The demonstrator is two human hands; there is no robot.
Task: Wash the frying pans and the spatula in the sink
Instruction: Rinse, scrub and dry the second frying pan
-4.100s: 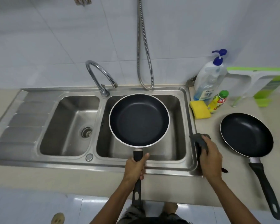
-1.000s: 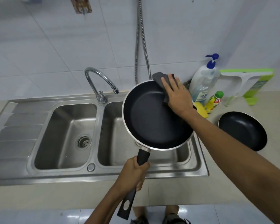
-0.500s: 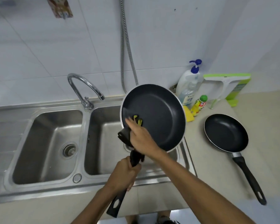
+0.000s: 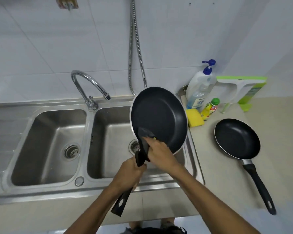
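A black frying pan [image 4: 161, 115] is tilted up over the right sink basin [image 4: 112, 132]. My left hand [image 4: 128, 176] grips its black handle. My right hand [image 4: 157, 149] holds a dark scouring sponge [image 4: 145, 133] with a yellow edge against the pan's lower inner side, near the handle. A second black frying pan [image 4: 237, 138] lies flat on the counter to the right, with its handle pointing toward me. No spatula is visible.
The double steel sink has a left basin [image 4: 46, 141] with a drain and a curved tap [image 4: 90, 85], not running. A soap pump bottle [image 4: 199, 86], small yellow bottle [image 4: 210, 108], yellow sponge [image 4: 195, 119] and green-white squeegee [image 4: 240, 88] stand at the back right.
My right hand swept the sponge from the pan's far rim down to its lower inner side by the handle. The pan stays tilted over the right basin.
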